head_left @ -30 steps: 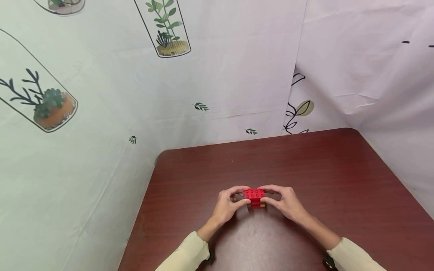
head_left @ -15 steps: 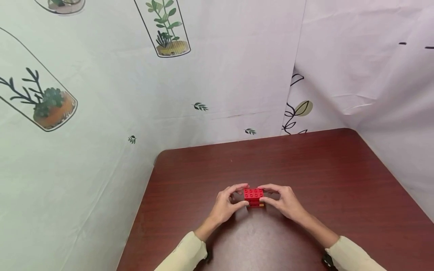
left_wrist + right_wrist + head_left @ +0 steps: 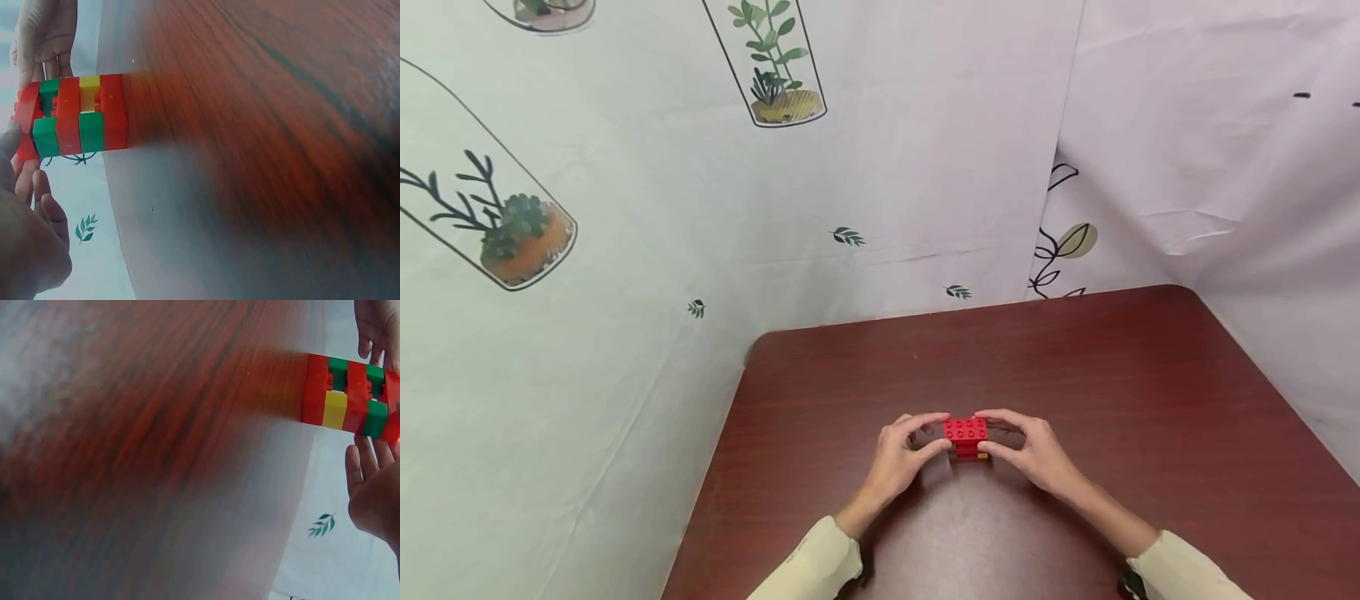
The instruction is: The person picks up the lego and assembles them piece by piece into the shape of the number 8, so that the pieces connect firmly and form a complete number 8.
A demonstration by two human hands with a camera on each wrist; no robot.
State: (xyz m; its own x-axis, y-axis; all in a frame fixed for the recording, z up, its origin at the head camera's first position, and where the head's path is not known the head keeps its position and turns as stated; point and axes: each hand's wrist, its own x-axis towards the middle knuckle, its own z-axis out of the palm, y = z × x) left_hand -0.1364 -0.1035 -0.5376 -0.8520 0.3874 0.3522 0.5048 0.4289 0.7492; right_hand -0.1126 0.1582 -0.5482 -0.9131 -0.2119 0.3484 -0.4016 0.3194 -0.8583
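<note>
A stack of toy building bricks stands on the table, with a studded red brick (image 3: pixel 966 429) on top. My left hand (image 3: pixel 897 458) pinches that brick's left end between thumb and index finger. At its right end, my right hand (image 3: pixel 1036 452) pinches it the same way. Below, the left wrist view shows a green brick (image 3: pixel 45 136), a middle red brick (image 3: pixel 69 119), a lower green brick (image 3: pixel 91 130) and the bottom red brick (image 3: pixel 115 112). A yellow brick (image 3: pixel 334 409) faces the right wrist camera in the lower layer. The top brick looks slightly slanted in the left wrist view.
The dark red-brown table (image 3: pixel 1075 358) has rounded far corners. White sheets (image 3: pixel 925 167) printed with plants hang behind it and to the left and right. A light glare (image 3: pixel 970 533) lies on the tabletop between my forearms.
Both hands stay at the top brick's ends, with only tiny finger shifts. The head view sways slightly. The stack remains in place.
</note>
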